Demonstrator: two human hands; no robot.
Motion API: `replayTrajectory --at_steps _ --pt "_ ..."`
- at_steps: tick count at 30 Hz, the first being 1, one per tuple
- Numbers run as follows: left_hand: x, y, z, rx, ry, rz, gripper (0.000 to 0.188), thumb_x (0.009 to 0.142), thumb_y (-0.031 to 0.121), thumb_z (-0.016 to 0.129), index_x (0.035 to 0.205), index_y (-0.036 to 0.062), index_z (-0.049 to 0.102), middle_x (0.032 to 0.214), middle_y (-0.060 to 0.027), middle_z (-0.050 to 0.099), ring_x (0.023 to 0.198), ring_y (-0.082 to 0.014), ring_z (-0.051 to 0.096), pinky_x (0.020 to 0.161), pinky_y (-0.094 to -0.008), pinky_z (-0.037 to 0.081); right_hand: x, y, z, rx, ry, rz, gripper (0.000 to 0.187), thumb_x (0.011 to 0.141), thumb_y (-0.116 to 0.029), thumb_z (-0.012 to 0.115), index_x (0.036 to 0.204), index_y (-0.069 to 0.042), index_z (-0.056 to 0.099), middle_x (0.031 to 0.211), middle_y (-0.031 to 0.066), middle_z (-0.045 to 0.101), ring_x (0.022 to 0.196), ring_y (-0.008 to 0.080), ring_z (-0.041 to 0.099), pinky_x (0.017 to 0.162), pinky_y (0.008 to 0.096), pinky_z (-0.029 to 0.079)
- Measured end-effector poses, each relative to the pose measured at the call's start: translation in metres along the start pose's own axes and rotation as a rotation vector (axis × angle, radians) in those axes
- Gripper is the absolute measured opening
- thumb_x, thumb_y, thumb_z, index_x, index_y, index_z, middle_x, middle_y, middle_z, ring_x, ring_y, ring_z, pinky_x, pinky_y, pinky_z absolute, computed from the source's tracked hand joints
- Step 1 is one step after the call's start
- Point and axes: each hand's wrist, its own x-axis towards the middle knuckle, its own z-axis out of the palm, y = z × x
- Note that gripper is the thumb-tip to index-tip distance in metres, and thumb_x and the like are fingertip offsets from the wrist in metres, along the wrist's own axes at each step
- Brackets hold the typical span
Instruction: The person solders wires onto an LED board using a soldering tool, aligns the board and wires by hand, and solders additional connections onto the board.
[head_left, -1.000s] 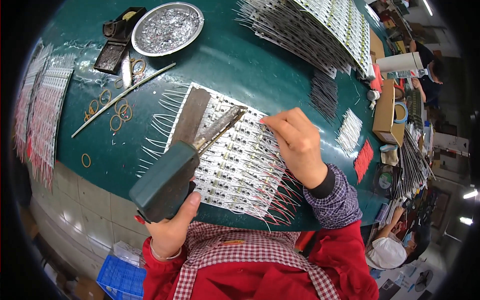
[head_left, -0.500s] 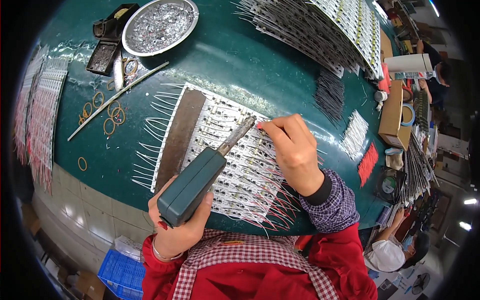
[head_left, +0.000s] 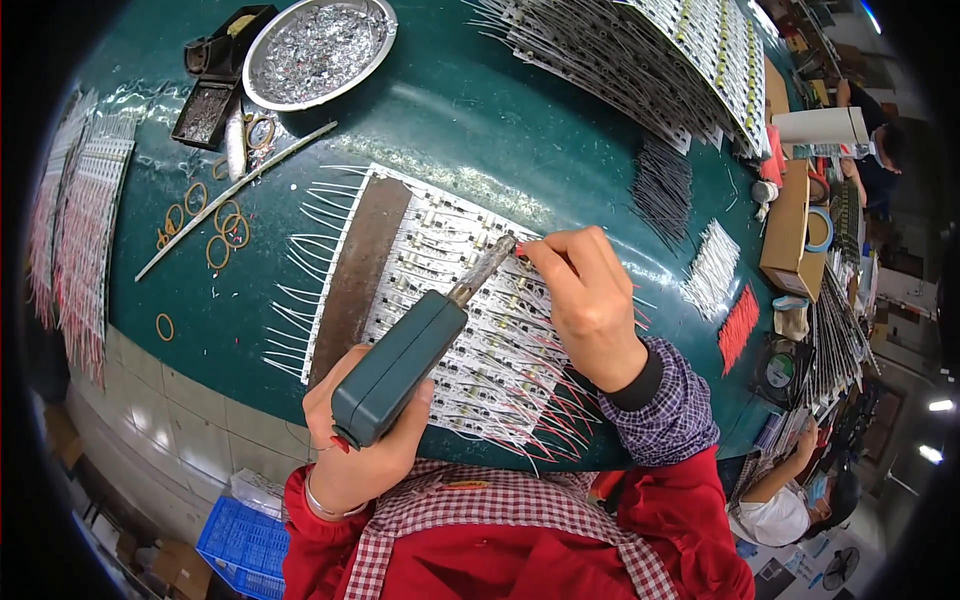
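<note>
My left hand (head_left: 358, 462) is wrapped round a dark green soldering gun (head_left: 400, 368). Its metal tip slants up and right over a white panel of small circuit boards (head_left: 432, 240), close to the fingertips of my right hand (head_left: 597, 315). Those fingers are pinched on a short red wire (head_left: 520, 251) at the panel's upper right edge; most of the wire is hidden by the hand. White wires stick out along the panel's left side, and white and red ones lie across its lower right. A brown flat bar (head_left: 358, 275) rests on the panel's left part.
A metal bowl of scraps (head_left: 255, 92), rubber bands (head_left: 219, 252) and a thin stick (head_left: 235, 188) lie at the far left. Stacked wired panels (head_left: 690, 60) stand far right, near black (head_left: 660, 190), white (head_left: 712, 268) and red wire bundles (head_left: 738, 330). Co-workers sit beyond.
The soldering gun has shifted slightly up and to the right in my left hand, its tip closer to the red wire. My right hand has barely moved.
</note>
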Motion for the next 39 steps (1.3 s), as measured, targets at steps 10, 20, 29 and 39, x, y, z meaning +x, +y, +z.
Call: replayTrajectory --at_steps 10,20,29,39 --pt "-0.002 0.002 -0.002 0.043 0.021 -0.002 0.018 0.076 -0.002 0.075 0.093 -0.0057 0.068 0.08 -0.0108 0.064 0.064 -0.0161 0.061 0.057 -0.0278 0.047 0.001 -0.001 0.0 -0.022 -0.005 -0.006 0.028 0.069 0.004 0.065 0.097 0.005 0.064 0.092 0.0122 0.058 0.082 0.0267 0.058 0.065 0.0347 0.051" --pt "-0.01 -0.001 -0.007 0.068 0.077 -0.003 0.023 0.077 0.003 0.077 0.097 -0.0052 0.07 0.086 -0.0144 0.068 0.067 -0.0211 0.066 0.062 -0.0296 0.052 0.001 -0.001 0.003 -0.035 0.028 -0.025 0.03 0.068 0.002 0.064 0.099 0.004 0.063 0.092 0.012 0.058 0.081 0.027 0.057 0.064 0.0351 0.05" --pt "-0.017 0.003 -0.01 0.047 0.008 -0.074 0.021 0.078 0.0 0.074 0.097 -0.0053 0.069 0.088 -0.0141 0.067 0.072 -0.0218 0.066 0.064 -0.0298 0.052 -0.01 -0.009 0.002 0.02 0.07 -0.033 0.03 0.067 0.002 0.064 0.098 0.004 0.065 0.089 0.0116 0.059 0.08 0.0268 0.058 0.064 0.0345 0.05" --pt "-0.017 -0.001 -0.009 0.039 -0.004 -0.012 0.019 0.077 -0.003 0.073 0.095 -0.0064 0.068 0.087 -0.0142 0.067 0.07 -0.0207 0.065 0.062 -0.0288 0.051 -0.011 -0.01 0.003 0.009 0.038 -0.023 0.032 0.067 0.003 0.065 0.099 0.004 0.065 0.091 0.0114 0.059 0.081 0.0264 0.058 0.065 0.0339 0.05"
